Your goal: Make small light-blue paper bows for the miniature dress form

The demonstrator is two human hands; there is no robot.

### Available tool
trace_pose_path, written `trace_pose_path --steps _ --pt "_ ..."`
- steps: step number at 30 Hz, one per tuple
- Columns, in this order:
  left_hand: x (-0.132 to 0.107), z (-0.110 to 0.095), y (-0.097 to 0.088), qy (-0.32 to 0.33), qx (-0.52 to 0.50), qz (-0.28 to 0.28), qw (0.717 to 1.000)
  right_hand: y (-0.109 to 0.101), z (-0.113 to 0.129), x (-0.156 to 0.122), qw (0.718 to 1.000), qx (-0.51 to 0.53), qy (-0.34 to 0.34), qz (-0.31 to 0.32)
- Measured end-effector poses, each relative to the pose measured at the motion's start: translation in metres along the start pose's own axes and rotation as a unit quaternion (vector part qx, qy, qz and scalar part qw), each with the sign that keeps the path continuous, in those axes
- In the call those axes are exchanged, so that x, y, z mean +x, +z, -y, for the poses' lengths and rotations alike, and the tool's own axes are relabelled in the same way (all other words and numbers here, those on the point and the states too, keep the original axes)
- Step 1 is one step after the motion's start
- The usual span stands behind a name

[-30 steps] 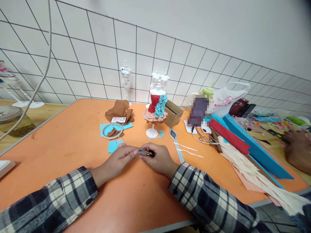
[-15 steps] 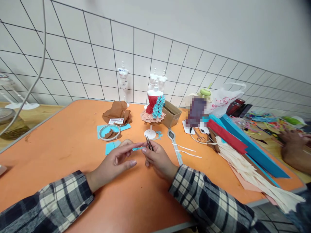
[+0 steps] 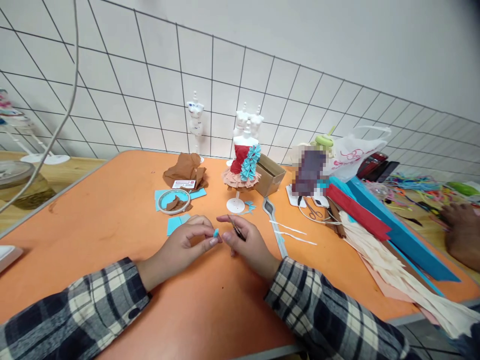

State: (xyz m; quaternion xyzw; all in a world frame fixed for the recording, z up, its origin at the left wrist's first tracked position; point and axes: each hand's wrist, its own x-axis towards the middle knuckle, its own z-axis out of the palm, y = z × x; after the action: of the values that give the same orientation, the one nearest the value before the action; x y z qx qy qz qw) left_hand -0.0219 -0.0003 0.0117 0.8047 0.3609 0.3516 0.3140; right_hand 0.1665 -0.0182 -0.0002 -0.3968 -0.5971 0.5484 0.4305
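Observation:
My left hand (image 3: 187,245) pinches a small piece of blue crepe paper (image 3: 216,233) between thumb and fingertips. Close by on the right, my right hand (image 3: 253,245) is closed around a small dark tweezer-like tool (image 3: 237,230) with a thin pointed tip; most of it is hidden in the palm. Beyond the hands stands a small dress form (image 3: 245,160) on a white round base (image 3: 235,205). It wears a red bodice, a blue ruffle down one side and a peach frilled skirt. Blue paper scraps (image 3: 249,206) lie beside the base.
Left of the form are a tape roll (image 3: 160,204), blue sheets (image 3: 173,225) and crumpled brown paper (image 3: 183,170). A cardboard box (image 3: 270,177), scissors (image 3: 313,210), white strips (image 3: 296,238) and long coloured paper (image 3: 356,212) lie rightward. Another person's hand (image 3: 463,230) is at far right.
My left fingers have closed from a loose spread into a pinch on the blue paper. The tool has drawn back from the paper, and my right index finger now extends. The view has shifted slightly.

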Motion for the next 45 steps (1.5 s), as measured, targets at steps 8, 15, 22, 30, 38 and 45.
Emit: trace_pose_path --steps 8,15,22,30,38,45 --pt "0.0 0.004 0.004 0.006 0.089 0.025 0.996 0.008 -0.006 -0.001 0.979 -0.178 -0.044 -0.088" --pt "-0.001 0.0 0.004 0.023 0.125 0.035 0.991 0.004 0.0 0.001 0.985 -0.142 -0.027 -0.092" --pt "0.001 -0.001 0.001 -0.051 0.028 -0.025 0.998 0.002 -0.01 -0.002 0.992 -0.11 0.024 -0.063" --pt "-0.001 0.0 0.005 -0.103 -0.017 -0.047 0.993 0.006 -0.011 -0.006 0.982 -0.187 -0.007 -0.022" --pt "0.0 -0.001 0.007 -0.048 0.056 -0.029 0.997 0.006 -0.01 -0.007 0.985 -0.169 0.013 0.002" --pt "0.0 -0.002 0.006 -0.044 0.057 -0.018 0.997 0.007 -0.013 -0.005 0.986 -0.167 0.005 -0.001"
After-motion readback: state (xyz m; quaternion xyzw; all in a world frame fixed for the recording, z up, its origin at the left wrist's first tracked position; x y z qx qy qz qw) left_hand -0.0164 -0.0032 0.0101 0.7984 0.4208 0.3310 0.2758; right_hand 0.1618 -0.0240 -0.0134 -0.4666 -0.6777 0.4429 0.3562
